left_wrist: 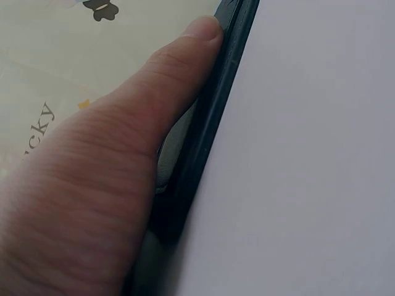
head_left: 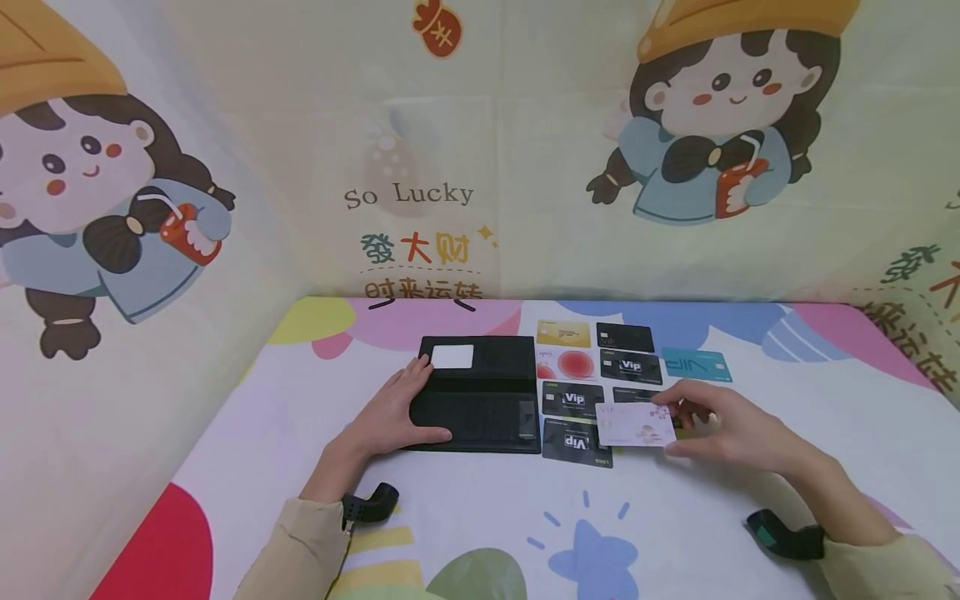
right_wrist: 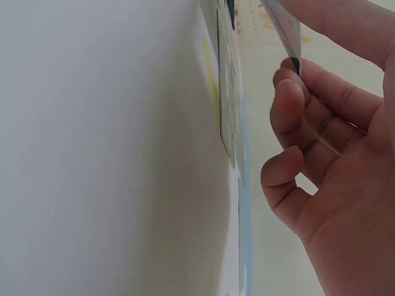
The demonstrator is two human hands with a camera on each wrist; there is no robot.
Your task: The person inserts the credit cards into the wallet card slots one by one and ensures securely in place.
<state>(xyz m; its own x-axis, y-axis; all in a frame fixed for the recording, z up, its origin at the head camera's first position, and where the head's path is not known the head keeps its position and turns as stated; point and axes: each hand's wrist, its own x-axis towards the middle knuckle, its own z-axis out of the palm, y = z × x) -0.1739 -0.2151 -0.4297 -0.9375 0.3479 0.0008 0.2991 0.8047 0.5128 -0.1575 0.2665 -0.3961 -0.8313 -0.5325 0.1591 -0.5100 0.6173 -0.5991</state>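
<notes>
A black card wallet [head_left: 472, 421] lies spread open on the table, a small white rectangle [head_left: 453, 357] showing in its far half. My left hand [head_left: 382, 412] rests on its left side with fingers extended; the left wrist view has the thumb [left_wrist: 185, 61] along the wallet's edge. Between thumb and fingertips, my right hand [head_left: 731, 425] pinches a pale pink VIP card [head_left: 636, 425] by its right end. This card overlaps several cards in the head view, partly hiding a black card [head_left: 633, 394]. The right wrist view catches the held card [right_wrist: 287, 28] nearly edge-on, raised off the table.
Right of the wallet, cards lie in rows: a gold card [head_left: 564, 334], a pink card with red circles [head_left: 566, 364], and several black cards [head_left: 577, 442]. A teal card [head_left: 697, 365] sits farther right. A printed backdrop [head_left: 540, 233] stands behind the patterned table [head_left: 480, 508].
</notes>
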